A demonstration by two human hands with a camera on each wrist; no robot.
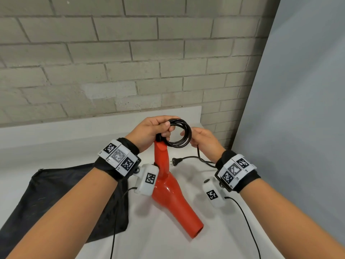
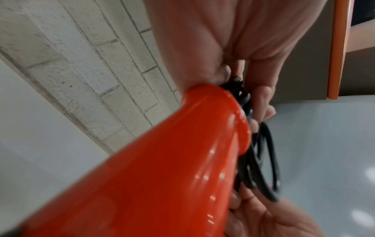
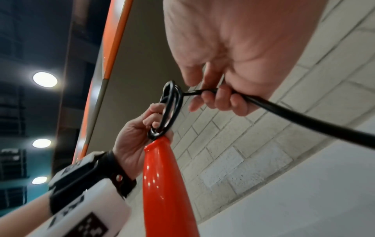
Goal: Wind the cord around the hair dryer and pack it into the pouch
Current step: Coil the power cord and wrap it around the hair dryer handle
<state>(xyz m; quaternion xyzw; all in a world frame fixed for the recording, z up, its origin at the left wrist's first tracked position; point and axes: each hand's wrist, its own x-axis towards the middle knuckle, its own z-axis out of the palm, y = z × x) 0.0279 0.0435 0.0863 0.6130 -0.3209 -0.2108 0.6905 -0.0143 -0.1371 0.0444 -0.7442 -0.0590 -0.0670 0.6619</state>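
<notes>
1. Up top, in the head view, the left hand (image 1: 149, 133) pinches a round coil of black cord (image 1: 182, 134) right at the end of the red hair dryer (image 1: 169, 186) handle. The right hand (image 1: 202, 142) curls round the loose cord beside the coil. The dryer's fat end rests on the white bench (image 1: 214, 230). The plug (image 1: 175, 162) lies on the bench, so only a little cord is left to wind. The black pouch (image 1: 61, 199) lies flat on the left, partly under the left arm.

2. From the left wrist, the shiny red dryer (image 2: 162, 168) fills the view. The fingers (image 2: 263, 102) hold the cord loops (image 2: 270, 160) at the handle end. It is blurry here.

3. From the right wrist, the right hand's fingers (image 3: 221, 99) grip one strand of cord (image 3: 304, 118) that leads into the coil (image 3: 170, 110).

To do this well, I think the loops should stay the same size and stay tight, and the left hand should not let go, or the coil may spring open.
</notes>
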